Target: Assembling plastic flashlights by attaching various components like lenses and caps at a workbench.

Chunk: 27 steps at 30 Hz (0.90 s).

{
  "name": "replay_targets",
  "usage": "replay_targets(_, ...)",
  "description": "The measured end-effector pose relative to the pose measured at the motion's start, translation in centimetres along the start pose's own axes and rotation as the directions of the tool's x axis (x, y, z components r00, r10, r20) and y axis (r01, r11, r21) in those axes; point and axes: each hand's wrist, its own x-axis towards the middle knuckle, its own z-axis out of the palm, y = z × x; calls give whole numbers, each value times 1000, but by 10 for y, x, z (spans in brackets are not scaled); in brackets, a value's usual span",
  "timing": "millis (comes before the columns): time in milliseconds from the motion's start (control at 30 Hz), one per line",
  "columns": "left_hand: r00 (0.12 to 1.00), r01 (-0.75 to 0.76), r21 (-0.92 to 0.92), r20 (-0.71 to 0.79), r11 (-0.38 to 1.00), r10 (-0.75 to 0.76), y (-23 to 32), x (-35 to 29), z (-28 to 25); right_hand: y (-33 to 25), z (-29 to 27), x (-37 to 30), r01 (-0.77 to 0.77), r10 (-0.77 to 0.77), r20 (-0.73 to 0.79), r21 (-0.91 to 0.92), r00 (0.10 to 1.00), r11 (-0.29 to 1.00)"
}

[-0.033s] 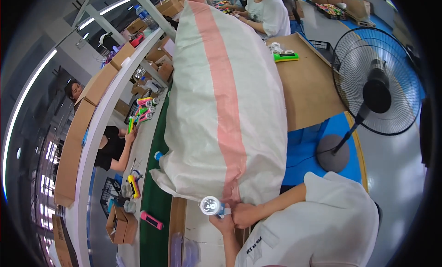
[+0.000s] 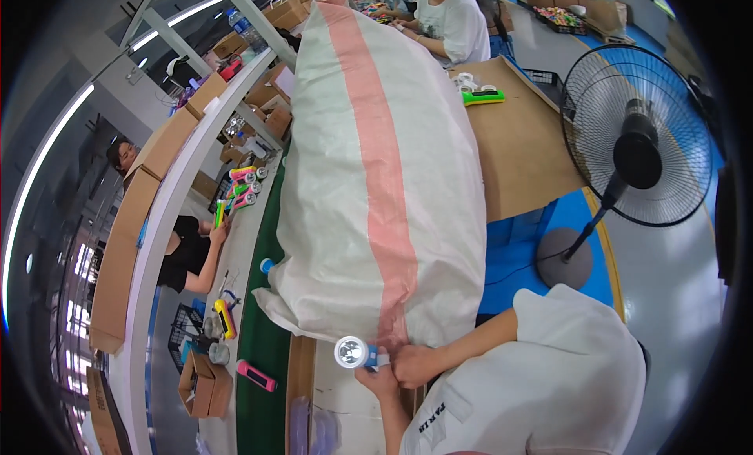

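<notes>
A flashlight (image 2: 351, 351) with a round clear-lensed head and a blue and white body points up toward me, in front of a big woven sack (image 2: 314, 243). My left hand (image 2: 381, 381) is closed around its body from below. Against its right side, my right hand (image 2: 416, 365) is closed in a fist at the flashlight's rear; whatever lies within those fingers is hidden. A pink flashlight (image 2: 257, 376) lies on the green belt (image 2: 263, 412) to the left.
Beyond the belt, a co-worker's hand (image 2: 217, 234) holds a green flashlight near several others. An open carton (image 2: 205, 384) and a yellow flashlight (image 2: 225, 318) are nearer. A standing fan (image 2: 637, 158) is at right, beside a cardboard-covered surface (image 2: 522, 157).
The flashlight's head has shifted slightly left and its lens looks less bright than before. Both hands keep nearly the same place.
</notes>
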Motion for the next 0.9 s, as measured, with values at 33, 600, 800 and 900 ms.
replay_targets(33,1000,-4,45,2,999,3,-5,0,-6,-2,-1,3,53,-52,10,-46,999,998)
replay_targets(600,999,-5,97,-50,995,10,13,11,-15,-21,4,9,68,-48,120,-174,992,982)
replay_targets(800,998,64,99,-20,993,-62,15,10,-14,-21,-1,7,56,-43,78,-171,996,984)
replay_targets(900,998,60,101,-21,993,-58,16,10,-13,-21,-1,6,53,-44,55,-169,998,984)
